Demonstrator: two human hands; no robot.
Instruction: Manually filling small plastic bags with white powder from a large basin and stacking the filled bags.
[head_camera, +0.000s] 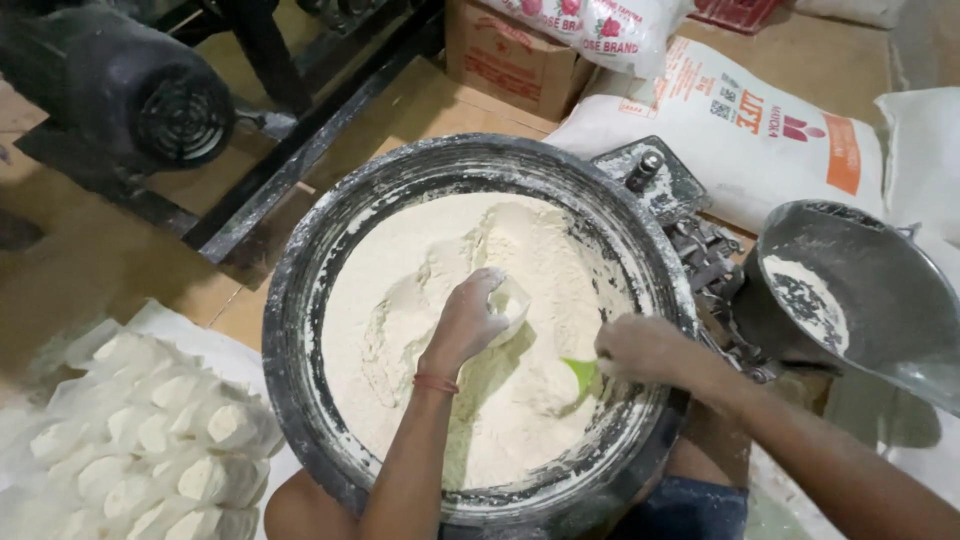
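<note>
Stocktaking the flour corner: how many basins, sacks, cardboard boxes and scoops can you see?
Round flour basin: 1
Metal pan on the right: 1
White sacks, including the orange-printed one: 3 at least
Cardboard box: 1
Green scoop in the right hand: 1
Total: 7

Warm dim light, soft shadows, blurred edges
</note>
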